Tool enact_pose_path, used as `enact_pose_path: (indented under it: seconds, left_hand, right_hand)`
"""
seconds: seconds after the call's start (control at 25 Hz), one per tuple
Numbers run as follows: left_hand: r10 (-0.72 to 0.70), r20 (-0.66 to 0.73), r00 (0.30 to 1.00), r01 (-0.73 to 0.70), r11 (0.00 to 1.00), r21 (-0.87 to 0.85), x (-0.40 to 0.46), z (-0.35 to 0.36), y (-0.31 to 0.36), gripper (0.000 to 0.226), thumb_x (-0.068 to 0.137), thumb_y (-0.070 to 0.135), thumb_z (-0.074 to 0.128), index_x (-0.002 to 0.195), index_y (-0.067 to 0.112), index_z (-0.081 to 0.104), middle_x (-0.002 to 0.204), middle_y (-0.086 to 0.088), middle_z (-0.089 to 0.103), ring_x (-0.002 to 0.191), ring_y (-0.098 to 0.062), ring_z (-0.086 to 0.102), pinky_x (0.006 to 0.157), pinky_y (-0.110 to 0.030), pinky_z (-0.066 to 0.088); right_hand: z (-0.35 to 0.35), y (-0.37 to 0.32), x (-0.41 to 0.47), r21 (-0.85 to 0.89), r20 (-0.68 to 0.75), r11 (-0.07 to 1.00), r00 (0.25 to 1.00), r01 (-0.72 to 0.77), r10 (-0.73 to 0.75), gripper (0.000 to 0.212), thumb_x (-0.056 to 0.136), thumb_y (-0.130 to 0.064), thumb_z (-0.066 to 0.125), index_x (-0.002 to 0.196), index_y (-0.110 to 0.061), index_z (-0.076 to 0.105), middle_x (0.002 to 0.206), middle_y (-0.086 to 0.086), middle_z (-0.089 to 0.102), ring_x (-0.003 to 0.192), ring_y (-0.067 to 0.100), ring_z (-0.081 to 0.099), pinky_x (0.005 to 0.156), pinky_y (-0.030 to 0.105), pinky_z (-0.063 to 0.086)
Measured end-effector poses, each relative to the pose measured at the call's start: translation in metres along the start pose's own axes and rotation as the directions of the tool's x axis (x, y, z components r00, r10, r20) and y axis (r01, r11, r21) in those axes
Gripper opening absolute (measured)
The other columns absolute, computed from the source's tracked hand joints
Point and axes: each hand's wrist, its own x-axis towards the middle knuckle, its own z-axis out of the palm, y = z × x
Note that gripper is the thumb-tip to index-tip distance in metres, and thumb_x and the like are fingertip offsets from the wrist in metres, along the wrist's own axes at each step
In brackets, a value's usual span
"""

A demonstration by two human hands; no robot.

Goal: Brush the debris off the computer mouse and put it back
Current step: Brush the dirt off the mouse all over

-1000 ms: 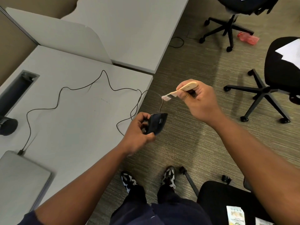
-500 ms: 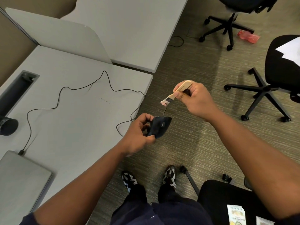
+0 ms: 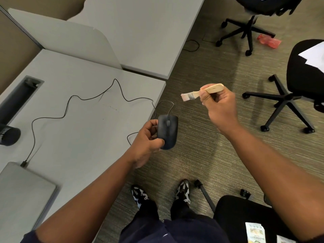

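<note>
Just past the desk's edge, over ribbed carpet, the left hand grips a matte black, rounded mouse, top side up, thin cable squiggling back across the smooth grey top. Right hand pinches a small flat wooden brush, pale bristles pointing left, above the mouse and apart from it.

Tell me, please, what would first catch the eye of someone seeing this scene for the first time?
Mid-frame, the left hand grips a black mouse out over the carpet, just past the desk edge, buttons and wheel facing up. Beside it, slightly higher, the right hand holds a small wooden brush, bristles pointing left, clear of the mouse. The mouse's thin cable snakes back across the desk to a closed laptop at lower left.
</note>
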Motion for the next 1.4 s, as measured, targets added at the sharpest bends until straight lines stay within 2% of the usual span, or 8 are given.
enact_pose_path:
  seconds: [0.32,0.64,0.72,0.88,1.04,1.16,1.28,1.4]
  left_hand:
    - [-0.101,0.014,0.995,0.099,0.928,-0.359,0.009,0.002,0.008,0.074,0.067,0.006,0.075,0.137,0.019,0.053,0.123,-0.012,0.068,0.103,-0.03,0.069,0.081,-0.043,0.06]
    - [-0.134,0.035,0.99,0.13,0.807,-0.576,0.013,-0.002,0.015,0.059,0.083,0.007,0.067,0.141,0.015,0.056,0.127,-0.017,0.068,0.107,-0.03,0.071,0.083,-0.04,0.064]
    - [-0.142,0.019,0.99,0.123,0.778,-0.616,0.014,-0.004,0.015,0.064,0.079,0.008,0.073,0.141,0.013,0.056,0.13,-0.019,0.067,0.112,-0.032,0.07,0.094,-0.042,0.06]
    - [-0.146,0.002,0.989,0.113,0.757,-0.644,0.013,-0.007,0.015,0.062,0.083,0.008,0.072,0.142,0.01,0.056,0.135,-0.022,0.065,0.118,-0.034,0.067,0.099,-0.043,0.057]
    - [-0.159,-0.014,0.987,0.122,0.809,-0.575,0.012,-0.001,0.018,0.053,0.089,0.012,0.067,0.141,0.013,0.058,0.131,-0.019,0.067,0.116,-0.032,0.067,0.092,-0.039,0.06]
    - [-0.168,-0.07,0.983,0.095,0.802,-0.589,0.013,0.003,0.022,0.063,0.088,0.012,0.068,0.149,0.011,0.051,0.126,-0.018,0.071,0.106,-0.029,0.074,0.088,-0.038,0.062]
    - [-0.185,-0.125,0.975,0.063,0.766,-0.64,0.014,0.004,0.024,0.079,0.083,0.01,0.074,0.155,0.006,0.042,0.129,-0.021,0.069,0.104,-0.03,0.076,0.091,-0.041,0.063]
    - [-0.213,-0.148,0.966,0.061,0.739,-0.671,0.015,0.005,0.026,0.074,0.084,0.01,0.074,0.152,0.004,0.043,0.131,-0.025,0.067,0.106,-0.032,0.075,0.086,-0.04,0.065]
  right_hand:
    - [0.006,0.001,-0.033,0.082,0.102,0.995,0.994,-0.054,0.046,0.006,0.094,-0.016,0.075,0.1,-0.017,0.075,0.094,0.019,0.074,0.086,0.042,0.067,0.079,0.059,0.057]
    - [0.006,-0.001,-0.051,0.072,0.272,0.995,0.961,-0.069,0.047,0.005,0.096,-0.011,0.072,0.099,-0.011,0.074,0.076,0.02,0.062,0.063,0.025,0.046,0.051,0.032,0.037]
    - [0.003,-0.001,-0.05,0.066,0.337,0.996,0.941,-0.058,0.033,0.005,0.096,-0.009,0.071,0.099,-0.008,0.074,0.078,0.026,0.061,0.063,0.027,0.045,0.052,0.034,0.037]
    - [-0.006,-0.005,-0.041,0.117,0.363,0.992,0.932,-0.046,0.001,0.005,0.095,-0.008,0.071,0.099,-0.009,0.074,0.086,0.034,0.063,0.068,0.048,0.052,0.06,0.057,0.045]
    - [0.005,-0.012,-0.039,0.102,0.257,0.995,0.966,-0.015,-0.012,0.01,0.096,-0.011,0.071,0.102,-0.017,0.076,0.074,0.01,0.063,0.06,0.024,0.046,0.051,0.035,0.038]
    - [0.01,-0.011,-0.043,0.057,0.307,0.998,0.952,0.002,-0.02,0.009,0.097,-0.011,0.07,0.102,-0.015,0.076,0.067,-0.014,0.063,0.053,0.006,0.044,0.048,0.021,0.035]
    - [0.01,-0.011,-0.051,0.078,0.313,0.997,0.949,0.011,-0.035,0.008,0.097,-0.009,0.069,0.101,-0.008,0.076,0.065,-0.016,0.06,0.05,0.001,0.044,0.047,0.014,0.034]
    - [0.009,-0.011,-0.06,0.11,0.319,0.994,0.947,0.006,-0.041,0.008,0.097,-0.008,0.068,0.099,-0.005,0.075,0.067,-0.011,0.061,0.052,0.002,0.044,0.048,0.017,0.035]
